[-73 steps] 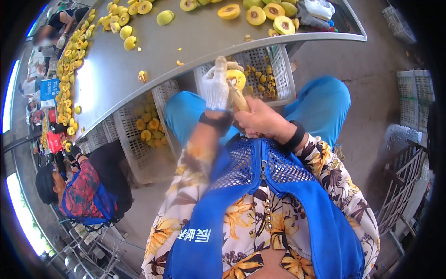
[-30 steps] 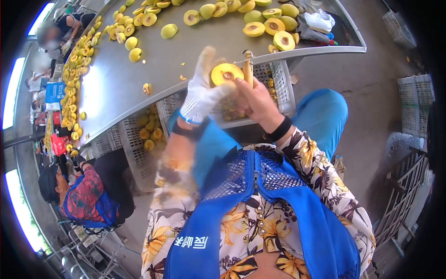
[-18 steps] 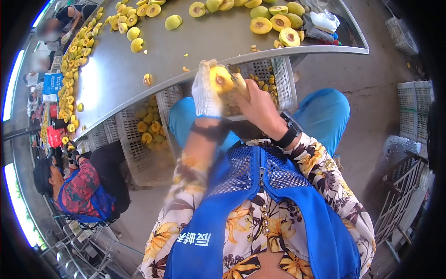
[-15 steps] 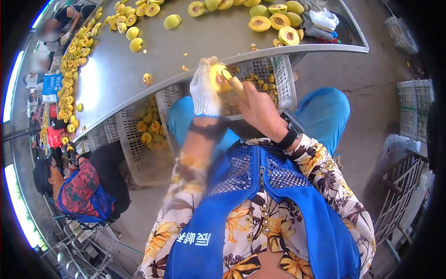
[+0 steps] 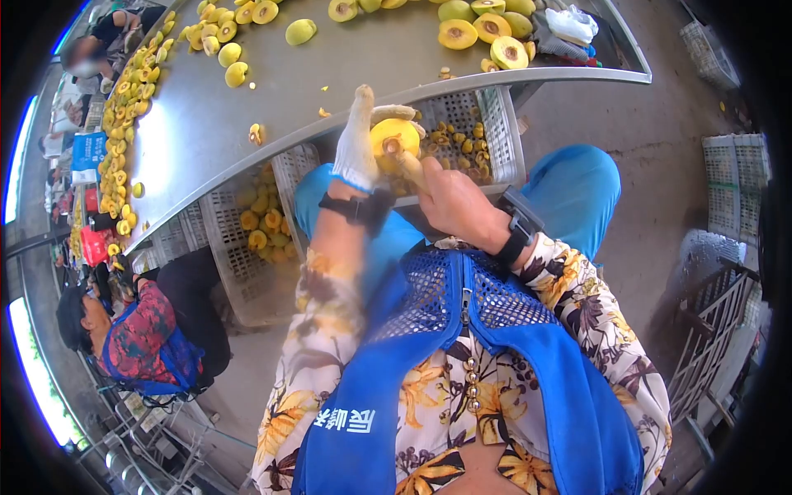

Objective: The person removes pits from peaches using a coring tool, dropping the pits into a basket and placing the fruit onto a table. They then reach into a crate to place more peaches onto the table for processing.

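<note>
My left hand [image 5: 356, 153], in a white knitted glove, holds a halved yellow peach [image 5: 396, 130] with its cut face and brown pit area toward me. The thumb points up and the fingers curl behind the fruit. My bare right hand [image 5: 464, 205] grips a pitting tool by its pale handle [image 5: 414, 172]. Its working end meets the middle of the cut face, so the tip is hidden. Both hands are just off the near edge of the metal table [image 5: 289, 99], above a crate [image 5: 505, 136] of small brown-yellow pieces.
Halved peaches [image 5: 456, 35] lie along the table's far side and a long row [image 5: 124, 124] down its left. A white plastic bag [image 5: 572, 25] rests at the right corner. Another crate [image 5: 235, 272] holds peaches at lower left. A co-worker [image 5: 144, 330] sits left; stacked crates [image 5: 726, 186] stand right.
My left hand has opened its thumb upward and the peach half is turned a little. The hooked metal tip of the tool, visible before, is now hidden at the pit.
</note>
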`<state>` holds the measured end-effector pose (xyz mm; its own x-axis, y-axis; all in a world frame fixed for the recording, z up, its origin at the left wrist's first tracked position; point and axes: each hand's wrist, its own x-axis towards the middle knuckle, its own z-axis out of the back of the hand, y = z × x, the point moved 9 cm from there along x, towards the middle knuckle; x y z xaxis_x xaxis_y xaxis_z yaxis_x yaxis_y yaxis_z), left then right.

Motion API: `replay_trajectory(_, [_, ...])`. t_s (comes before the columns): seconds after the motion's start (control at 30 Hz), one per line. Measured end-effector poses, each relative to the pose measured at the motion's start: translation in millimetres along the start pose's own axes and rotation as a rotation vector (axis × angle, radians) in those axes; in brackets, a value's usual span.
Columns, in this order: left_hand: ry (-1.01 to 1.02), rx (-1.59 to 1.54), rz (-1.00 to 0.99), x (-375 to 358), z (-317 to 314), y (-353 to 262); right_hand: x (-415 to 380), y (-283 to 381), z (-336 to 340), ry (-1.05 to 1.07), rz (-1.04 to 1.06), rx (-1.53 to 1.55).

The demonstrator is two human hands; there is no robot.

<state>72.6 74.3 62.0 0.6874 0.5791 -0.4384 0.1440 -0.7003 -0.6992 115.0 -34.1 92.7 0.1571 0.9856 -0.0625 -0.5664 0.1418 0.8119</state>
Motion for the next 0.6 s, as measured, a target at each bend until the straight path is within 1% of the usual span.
replay_trajectory(0.03, [0.023, 0.017, 0.079, 3, -1, 5, 1, -4, 0, 0.004, -0.046, 0.027])
replay_trajectory(0.13, [-0.129, -0.155, -0.021, -3, 1, 1, 5, -9, 1, -0.009, -0.157, 0.109])
replay_trajectory(0.17, [-0.126, -0.187, -0.111, -4, 6, -2, 5, -4, 2, -0.022, -0.179, 0.138])
replay_trajectory(0.27, [-0.342, -0.058, -0.237, -24, 13, -6, 2, -2, -4, -0.004, -0.220, 0.179])
replay_trajectory(0.3, [-0.381, 0.041, -0.351, -27, 16, -9, 1, -1, -8, 0.017, -0.229, 0.186])
replay_trajectory(0.4, [-0.354, 0.016, -0.252, -20, 24, 2, -3, 0, -10, 0.014, -0.233, 0.221])
replay_trajectory(0.43, [-0.309, -0.076, -0.161, -16, 23, 10, -3, -2, -10, 0.007, -0.236, 0.229])
replay_trajectory(0.53, [-0.298, -0.021, -0.280, -11, 23, 8, -2, -12, -14, 0.006, -0.234, 0.262])
replay_trajectory(0.6, [-0.323, 0.152, -0.362, -16, 15, 2, -4, -20, -19, 0.039, -0.225, 0.295])
